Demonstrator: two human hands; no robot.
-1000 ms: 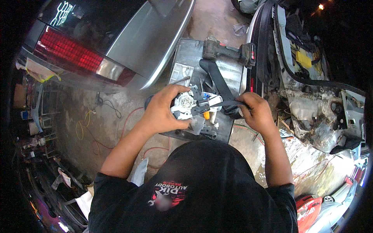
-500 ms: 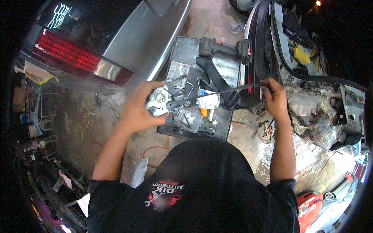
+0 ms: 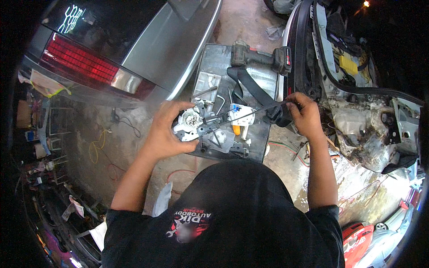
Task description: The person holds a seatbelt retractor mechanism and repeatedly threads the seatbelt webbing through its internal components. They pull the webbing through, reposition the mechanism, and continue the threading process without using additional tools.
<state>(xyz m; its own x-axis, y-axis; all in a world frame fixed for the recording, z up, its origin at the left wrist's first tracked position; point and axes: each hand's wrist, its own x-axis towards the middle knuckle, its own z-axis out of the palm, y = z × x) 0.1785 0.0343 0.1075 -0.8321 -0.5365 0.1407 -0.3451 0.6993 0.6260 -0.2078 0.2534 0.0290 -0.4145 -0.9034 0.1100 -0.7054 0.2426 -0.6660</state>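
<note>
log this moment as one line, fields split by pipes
left hand: grips mechanism | right hand: pinches strap | strap: runs straight from mechanism to right hand | on table: power tool, white part

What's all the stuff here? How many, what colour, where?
Round mechanism: 1, white and grey, in left hand
Strap: 1 or 2 (can't tell), black, in right hand and on board
Plastic part: 1, white and blue, on board
Orange piece: 1, orange, beside plastic part
Power tool: 1, black, board's far end
Loose parts: several, grey, on board
Board: 1, dark, middle
Parked car: 1, grey, upper left
Tail light: 1, mostly red, on parked car
Stripped car body: 1, pale and dark, right
Hoses and cords: several, mostly red, floor
Shirt: 1, black, lower middle
Left hand: 1, bare, holding mechanism
Right hand: 1, bare, holding strap
</note>
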